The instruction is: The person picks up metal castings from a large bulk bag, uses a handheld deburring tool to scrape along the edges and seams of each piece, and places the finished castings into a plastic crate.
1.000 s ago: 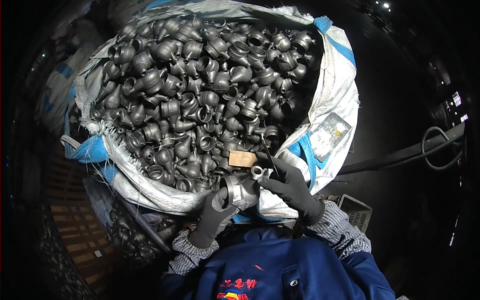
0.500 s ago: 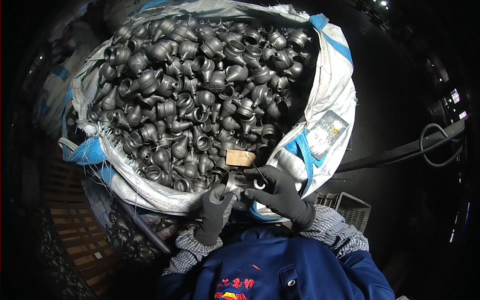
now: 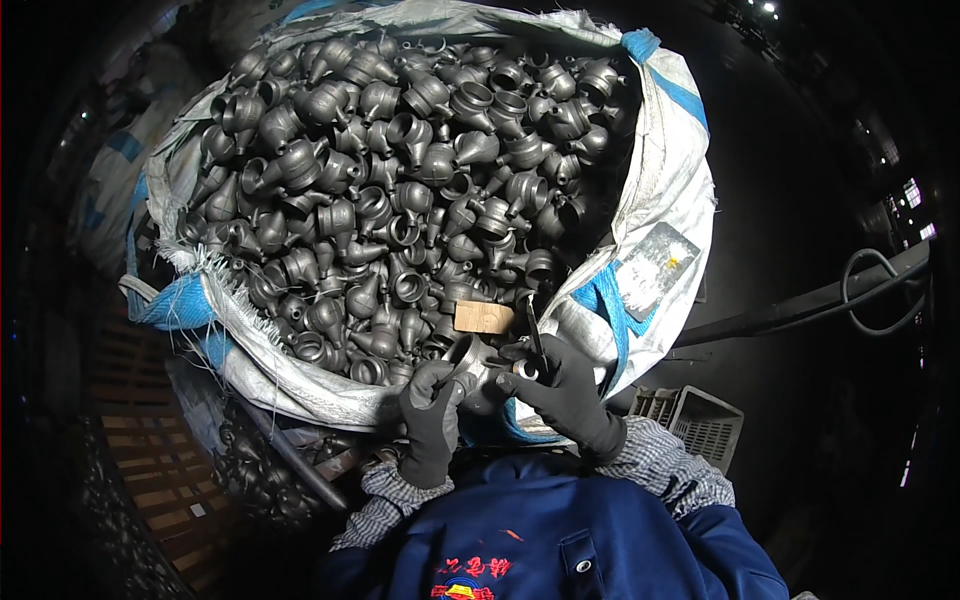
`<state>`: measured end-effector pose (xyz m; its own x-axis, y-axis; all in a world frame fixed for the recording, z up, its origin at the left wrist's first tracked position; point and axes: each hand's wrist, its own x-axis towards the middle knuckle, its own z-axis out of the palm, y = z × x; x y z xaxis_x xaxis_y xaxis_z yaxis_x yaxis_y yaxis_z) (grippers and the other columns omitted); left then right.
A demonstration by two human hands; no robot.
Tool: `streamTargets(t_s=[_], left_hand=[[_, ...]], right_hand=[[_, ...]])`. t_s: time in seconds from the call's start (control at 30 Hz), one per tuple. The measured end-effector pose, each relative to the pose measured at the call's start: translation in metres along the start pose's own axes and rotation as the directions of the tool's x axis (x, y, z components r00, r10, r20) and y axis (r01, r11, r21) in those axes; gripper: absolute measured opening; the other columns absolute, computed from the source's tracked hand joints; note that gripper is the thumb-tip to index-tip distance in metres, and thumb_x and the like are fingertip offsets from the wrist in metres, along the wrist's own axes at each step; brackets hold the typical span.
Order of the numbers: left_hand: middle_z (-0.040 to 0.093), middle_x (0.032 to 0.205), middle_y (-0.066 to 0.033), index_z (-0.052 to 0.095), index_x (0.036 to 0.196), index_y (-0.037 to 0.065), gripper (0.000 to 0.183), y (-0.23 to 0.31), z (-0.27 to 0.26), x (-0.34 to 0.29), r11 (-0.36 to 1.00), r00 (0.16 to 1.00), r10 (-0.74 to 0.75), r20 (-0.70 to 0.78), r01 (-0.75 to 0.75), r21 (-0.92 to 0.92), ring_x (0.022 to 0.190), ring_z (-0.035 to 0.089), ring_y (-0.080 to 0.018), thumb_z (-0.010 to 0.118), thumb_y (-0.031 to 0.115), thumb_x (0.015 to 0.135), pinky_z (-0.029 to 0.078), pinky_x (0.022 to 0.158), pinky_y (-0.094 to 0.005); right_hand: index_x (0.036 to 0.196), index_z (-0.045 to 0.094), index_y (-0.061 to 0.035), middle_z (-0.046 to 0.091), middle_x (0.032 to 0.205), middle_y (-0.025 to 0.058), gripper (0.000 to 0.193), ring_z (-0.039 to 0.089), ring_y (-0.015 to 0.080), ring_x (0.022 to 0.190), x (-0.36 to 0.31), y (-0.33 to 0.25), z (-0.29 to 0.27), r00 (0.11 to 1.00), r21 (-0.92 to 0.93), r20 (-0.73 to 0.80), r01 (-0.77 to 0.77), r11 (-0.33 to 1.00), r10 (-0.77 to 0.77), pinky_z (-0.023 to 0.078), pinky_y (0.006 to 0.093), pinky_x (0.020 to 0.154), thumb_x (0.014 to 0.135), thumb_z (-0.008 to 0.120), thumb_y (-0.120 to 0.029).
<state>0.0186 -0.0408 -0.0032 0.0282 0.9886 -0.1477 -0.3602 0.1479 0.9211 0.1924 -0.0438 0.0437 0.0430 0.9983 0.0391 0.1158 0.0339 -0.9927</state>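
At the near rim of a large sack, my left hand (image 3: 432,412), in a dark work glove, is closed on a dark grey hollow fitting (image 3: 468,358), its round mouth tilted up and to the left. My right hand (image 3: 572,392), also gloved, is closed beside it around a thin blade-like tool (image 3: 537,328) that points away from me. A pale ring-shaped end shows between the right fingers; whether it belongs to the tool I cannot tell. The right fingertips are close to the fitting, and the gloves hide part of it.
The white woven sack (image 3: 665,170) with blue straps holds a heap of similar fittings (image 3: 400,200). A small piece of wood or cardboard (image 3: 482,317) lies on the heap. On the right are a plastic crate (image 3: 712,425) and a long bar (image 3: 800,300); wooden slats (image 3: 150,440) lie on the left.
The fitting has turned in my hands, so its mouth now faces more upward. The thin tool has swung from leaning left to nearly upright.
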Motion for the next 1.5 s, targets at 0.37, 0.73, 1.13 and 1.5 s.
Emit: streamTargets(t_s=[0.37, 0.73, 1.13, 1.5], left_hand=[[0.062, 0.085, -0.0053, 0.062, 0.093, -0.005, 0.011, 0.002, -0.012, 0.003, 0.990, 0.979, -0.131, 0.156, 0.137, -0.027, 0.077, 0.062, -0.0108, 0.064, -0.006, 0.082, 0.052, 0.074, -0.0255], [0.062, 0.113, -0.0112, 0.055, 0.120, -0.001, 0.044, 0.022, -0.004, 0.003, 0.961, 0.928, 0.085, 0.362, -0.172, 0.215, 0.097, 0.058, -0.0183, 0.059, -0.007, 0.077, 0.047, 0.087, -0.0313], [0.056, 0.118, -0.0138, 0.061, 0.109, 0.000, 0.039, 0.006, -0.022, 0.005, 0.704, 0.790, 0.287, 0.541, -0.557, 0.440, 0.106, 0.058, -0.0245, 0.066, -0.009, 0.072, 0.049, 0.089, -0.0336], [0.052, 0.123, -0.0151, 0.058, 0.115, 0.006, 0.049, -0.007, -0.017, -0.004, 0.738, 0.832, 0.346, 0.434, -0.527, 0.422, 0.109, 0.055, -0.0294, 0.074, 0.002, 0.069, 0.047, 0.091, -0.0414]], right_hand=[[0.101, 0.066, 0.0002, 0.060, 0.077, 0.0039, 0.031, 0.053, 0.0077, 0.068, 0.000, 0.004, -0.006, 1.000, 0.026, 0.014, -0.014, 1.000, 0.013, 0.043, 0.0224, 0.059, 0.076, 0.077, -0.015], [0.091, 0.065, 0.0023, 0.054, 0.066, 0.0026, 0.033, 0.046, 0.0070, 0.061, 0.006, 0.003, -0.017, 0.998, -0.152, -0.018, -0.069, 0.986, 0.067, 0.037, 0.0253, 0.053, 0.075, 0.079, -0.022], [0.094, 0.065, 0.0024, 0.061, 0.075, 0.0040, 0.032, 0.053, 0.0079, 0.068, 0.006, -0.002, -0.019, 0.991, -0.016, -0.034, -0.128, 0.992, 0.128, 0.042, 0.0249, 0.060, 0.078, 0.077, -0.022], [0.097, 0.064, 0.0020, 0.062, 0.076, 0.0015, 0.030, 0.054, 0.0062, 0.070, 0.007, -0.027, -0.022, 0.973, 0.031, -0.019, -0.230, 0.973, 0.230, 0.044, 0.0222, 0.062, 0.080, 0.075, -0.019]])
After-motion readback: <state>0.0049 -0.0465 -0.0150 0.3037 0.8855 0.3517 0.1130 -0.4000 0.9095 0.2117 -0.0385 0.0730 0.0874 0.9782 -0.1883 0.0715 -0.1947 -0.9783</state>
